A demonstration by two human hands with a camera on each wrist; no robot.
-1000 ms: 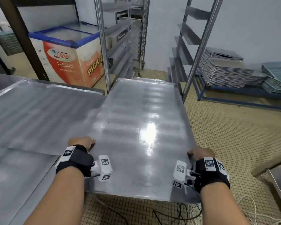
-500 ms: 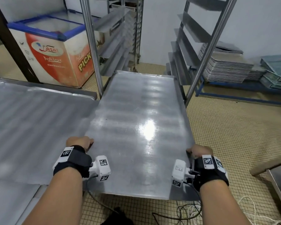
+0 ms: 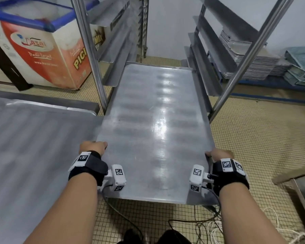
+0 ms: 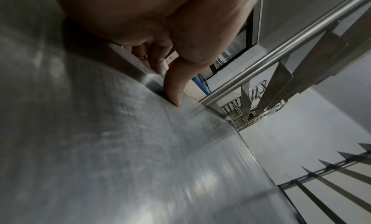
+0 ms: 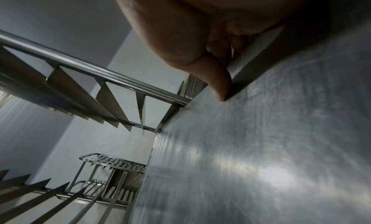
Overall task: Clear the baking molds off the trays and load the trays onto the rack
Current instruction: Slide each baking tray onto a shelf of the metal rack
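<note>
Two hands on one tray, entered from the fingers outward.

1. Left hand: fingers curled over the tray's raised left rim, thumb pressed onto the top face just inside that rim. Grasping the tray. Position at 8 o'clock in the head view.

2. Right hand: thumb pressed down inside the right rim, fingers wrapped round the rim's outer side. Grasping the tray. Position at 4 o'clock in the head view.

3. Wrist bands, one per wrist: black, each carrying a white block with printed square markers.

4. Tray: large, flat, bare metal sheet with a low rim, held level between both hands. Far end lies between the rack's front posts, near end outside them, over the floor. Whether its edges touch the side ledges cannot be told.

5. Rack: steel posts with angled side ledges in tiers, at 12 o'clock.

6. Surface: metal, at 9 o'clock, just beside the tray's left edge.

7. Chest freezer: red and white with blue lid frame, at 10 o'clock, behind the rack's left post.

8. Stacked trays: at 2 o'clock, behind the rack's right post.

9. Floor: small yellow tiles; cables trail at 6 o'clock.
</note>
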